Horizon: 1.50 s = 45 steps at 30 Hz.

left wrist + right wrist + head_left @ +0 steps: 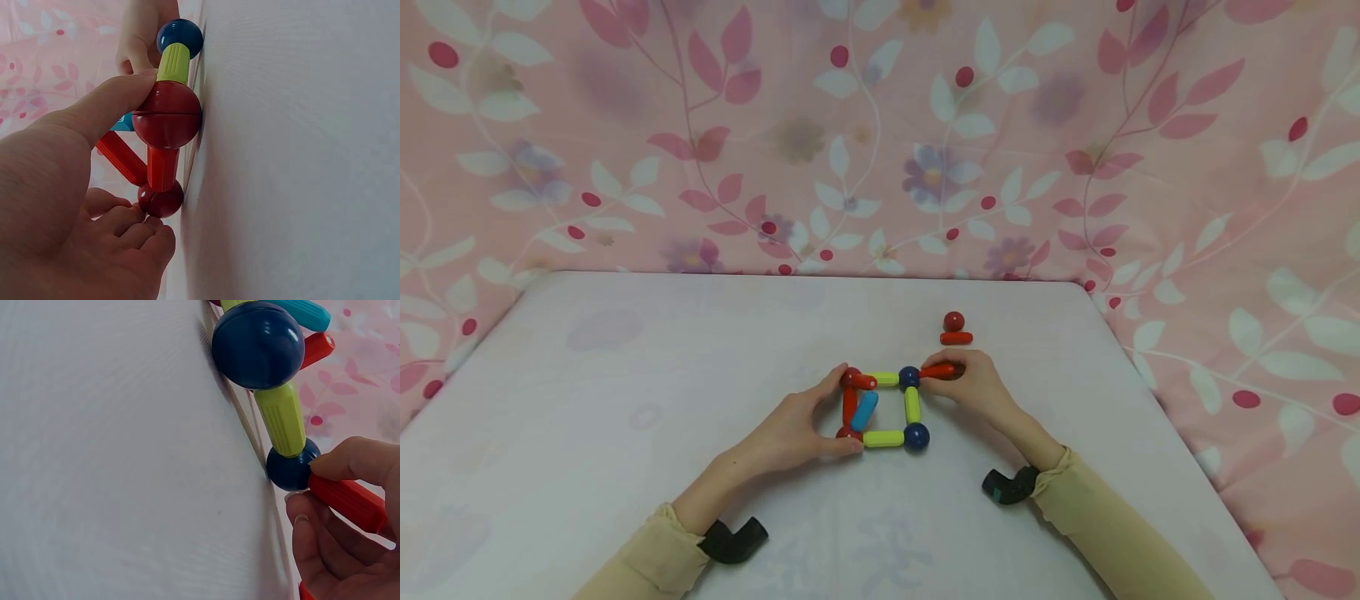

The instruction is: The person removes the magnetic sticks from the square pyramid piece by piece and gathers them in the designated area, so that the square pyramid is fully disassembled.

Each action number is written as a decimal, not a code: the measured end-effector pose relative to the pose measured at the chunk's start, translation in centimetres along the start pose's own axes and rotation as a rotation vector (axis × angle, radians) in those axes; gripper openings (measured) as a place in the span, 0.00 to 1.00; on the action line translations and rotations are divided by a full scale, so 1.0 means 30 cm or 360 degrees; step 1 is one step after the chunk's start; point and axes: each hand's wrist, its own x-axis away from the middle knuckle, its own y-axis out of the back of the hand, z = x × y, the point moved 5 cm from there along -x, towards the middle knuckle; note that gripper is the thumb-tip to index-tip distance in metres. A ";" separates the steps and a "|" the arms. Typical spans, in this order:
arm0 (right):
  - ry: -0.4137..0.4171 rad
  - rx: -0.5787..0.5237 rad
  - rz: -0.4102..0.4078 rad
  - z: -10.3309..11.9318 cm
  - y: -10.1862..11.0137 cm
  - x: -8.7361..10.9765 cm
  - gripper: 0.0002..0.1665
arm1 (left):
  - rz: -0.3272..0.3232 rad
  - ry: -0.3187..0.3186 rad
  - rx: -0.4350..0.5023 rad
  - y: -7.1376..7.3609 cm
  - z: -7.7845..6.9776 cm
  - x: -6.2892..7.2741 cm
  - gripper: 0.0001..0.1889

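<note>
A square of magnetic rods and balls lies on the white table, with yellow-green rods (883,438) on three sides and a red side rod (849,407) on the left. Blue balls (917,437) form the right corners, red balls (167,115) the left ones. From the left corners a blue rod (865,411) and a short red rod (865,382) stick up. My left hand (790,425) grips the left side, thumb at the near red ball, fingers at the far one. My right hand (973,383) pinches another red rod (347,501), its end against the far blue ball (292,467).
Beyond my right hand lie a loose red ball (953,321) and a loose red rod (956,338). Black curved pieces (733,540) sit at both wrists. A floral pink cloth (880,150) hangs behind the table (625,350).
</note>
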 end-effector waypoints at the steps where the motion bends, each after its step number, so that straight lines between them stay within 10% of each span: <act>1: -0.0005 -0.0002 0.0002 -0.001 -0.001 -0.001 0.14 | 0.0000 0.0002 0.0001 0.000 0.000 0.000 0.56; 45: -0.0089 -0.0012 -0.0028 -0.024 0.007 -0.007 0.11 | -0.0005 0.0048 0.0008 -0.004 -0.003 0.000 0.56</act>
